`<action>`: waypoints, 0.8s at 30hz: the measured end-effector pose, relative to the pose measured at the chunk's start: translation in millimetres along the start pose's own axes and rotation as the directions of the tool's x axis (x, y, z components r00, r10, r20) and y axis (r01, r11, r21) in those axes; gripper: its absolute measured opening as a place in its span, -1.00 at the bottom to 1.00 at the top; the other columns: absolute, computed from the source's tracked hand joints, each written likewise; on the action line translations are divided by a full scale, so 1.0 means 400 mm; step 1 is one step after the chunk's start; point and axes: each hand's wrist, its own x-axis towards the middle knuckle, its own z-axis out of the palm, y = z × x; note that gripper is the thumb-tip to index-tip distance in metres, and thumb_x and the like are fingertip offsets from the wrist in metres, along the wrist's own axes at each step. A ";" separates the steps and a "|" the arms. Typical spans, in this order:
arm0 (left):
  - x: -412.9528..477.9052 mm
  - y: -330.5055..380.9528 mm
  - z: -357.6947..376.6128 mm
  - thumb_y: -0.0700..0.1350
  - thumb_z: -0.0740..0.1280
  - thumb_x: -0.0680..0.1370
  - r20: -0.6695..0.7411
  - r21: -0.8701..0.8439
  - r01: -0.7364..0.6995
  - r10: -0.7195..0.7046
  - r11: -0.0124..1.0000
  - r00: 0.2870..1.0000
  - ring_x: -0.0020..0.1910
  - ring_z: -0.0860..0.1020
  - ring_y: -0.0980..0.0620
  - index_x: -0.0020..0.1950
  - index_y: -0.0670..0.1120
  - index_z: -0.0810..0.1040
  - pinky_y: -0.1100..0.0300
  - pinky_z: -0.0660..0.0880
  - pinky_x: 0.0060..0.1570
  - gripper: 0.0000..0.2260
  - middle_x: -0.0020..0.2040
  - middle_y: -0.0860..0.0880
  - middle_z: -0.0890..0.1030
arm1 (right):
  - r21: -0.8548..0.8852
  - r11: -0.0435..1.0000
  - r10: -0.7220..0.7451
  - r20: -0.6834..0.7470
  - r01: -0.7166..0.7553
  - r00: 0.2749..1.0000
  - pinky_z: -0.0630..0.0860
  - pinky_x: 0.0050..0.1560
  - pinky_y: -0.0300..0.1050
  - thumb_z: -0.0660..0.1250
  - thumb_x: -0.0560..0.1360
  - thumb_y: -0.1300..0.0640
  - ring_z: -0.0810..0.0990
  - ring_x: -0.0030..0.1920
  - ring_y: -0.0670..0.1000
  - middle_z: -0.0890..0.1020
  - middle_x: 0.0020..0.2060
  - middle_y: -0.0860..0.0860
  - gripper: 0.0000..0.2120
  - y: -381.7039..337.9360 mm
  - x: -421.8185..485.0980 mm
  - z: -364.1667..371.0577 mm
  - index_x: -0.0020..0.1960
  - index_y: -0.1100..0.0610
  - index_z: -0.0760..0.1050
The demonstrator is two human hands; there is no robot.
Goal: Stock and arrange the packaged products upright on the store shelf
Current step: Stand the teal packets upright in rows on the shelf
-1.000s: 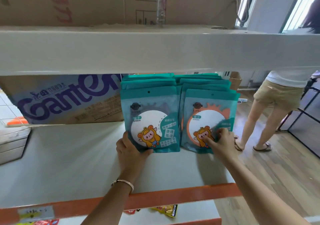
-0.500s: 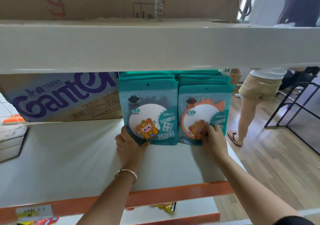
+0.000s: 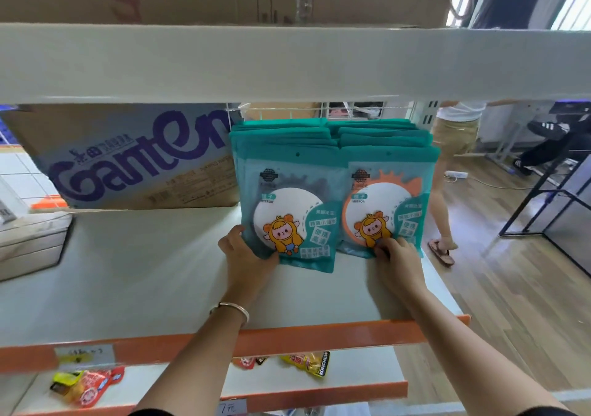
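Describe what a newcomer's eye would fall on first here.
Two rows of teal packets stand upright on the white shelf. The left hand grips the front-left one's lower corner; the right hand pinches the front-right one's base. A purple-lettered cardboard box sits to their left.

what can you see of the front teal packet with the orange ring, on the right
The orange-ring packet is a glossy teal plastic pouch with a hang hole near the top, a dark round logo, the word MIRROR, a white disc ringed in orange, a yellow cartoon figure and Chinese text. It stands nearly upright on the white shelf, fronting a row of teal pouches, its left edge meeting the white-disc packet. The right hand holds its lower edge with curled fingers.
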 end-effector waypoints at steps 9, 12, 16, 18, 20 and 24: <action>-0.006 0.017 -0.019 -0.04 0.53 0.33 -0.025 0.031 0.057 -0.057 0.998 0.998 0.00 0.39 0.06 0.33 -0.11 0.30 0.21 0.44 -0.04 -0.33 0.23 -0.10 0.31 | 0.166 0.980 -0.117 0.050 0.107 0.992 0.44 -0.05 -0.05 0.26 0.54 0.17 0.54 -0.02 0.08 0.64 -0.03 0.01 -0.81 -0.121 -0.057 -0.005 0.07 0.15 0.61; -0.008 0.010 -0.025 -0.06 0.52 0.35 -0.028 0.041 0.037 -0.036 0.998 0.999 0.00 0.35 0.09 0.25 -0.17 0.36 0.25 0.40 -0.04 -0.42 0.15 -0.08 0.32 | 0.269 0.962 -0.113 0.254 0.042 0.961 0.42 -0.26 -0.17 0.19 0.59 0.10 0.52 -0.17 -0.01 0.57 -0.20 -0.07 -0.83 -0.197 -0.063 0.019 -0.03 0.11 0.54; -0.010 0.008 -0.026 -0.14 0.49 0.39 -0.046 0.000 0.021 -0.021 1.000 0.999 -0.05 0.35 0.11 0.17 -0.20 0.36 0.29 0.43 -0.03 -0.54 0.09 -0.02 0.25 | 0.357 0.930 -0.004 0.258 -0.092 0.966 0.39 -0.31 -0.19 0.20 0.57 0.17 0.47 -0.27 -0.03 0.48 -0.33 -0.08 -0.81 -0.236 -0.038 0.042 -0.22 0.09 0.40; -0.012 0.012 -0.024 -0.17 0.47 0.42 -0.038 -0.009 0.009 -0.009 1.000 0.999 -0.02 0.35 0.12 0.18 -0.19 0.34 0.36 0.38 0.00 -0.56 0.11 -0.01 0.23 | 0.397 0.908 0.021 0.274 -0.134 0.961 0.44 -0.21 -0.14 0.19 0.56 0.23 0.49 -0.20 0.00 0.51 -0.27 -0.04 -0.89 -0.246 -0.029 0.046 -0.12 0.16 0.45; -0.011 0.014 -0.022 -0.20 0.45 0.43 -0.034 -0.015 -0.016 0.015 1.000 0.999 0.00 0.35 0.09 0.20 -0.20 0.33 0.35 0.34 0.06 -0.56 0.13 -0.03 0.22 | 0.434 0.889 0.022 0.282 -0.148 0.959 0.46 -0.14 -0.14 0.17 0.54 0.29 0.52 -0.11 0.02 0.55 -0.18 0.01 -0.89 -0.255 -0.022 0.050 -0.01 0.20 0.47; -0.014 0.015 -0.021 -0.25 0.42 0.45 -0.022 -0.024 -0.050 0.049 0.998 0.999 0.00 0.38 0.09 0.22 -0.20 0.31 0.37 0.34 0.06 -0.58 0.16 -0.02 0.21 | 0.458 0.882 -0.026 0.271 -0.105 0.962 0.43 -0.12 -0.17 0.14 0.49 0.39 0.52 -0.06 0.05 0.57 -0.06 0.10 -0.77 -0.266 -0.023 0.061 0.11 0.25 0.42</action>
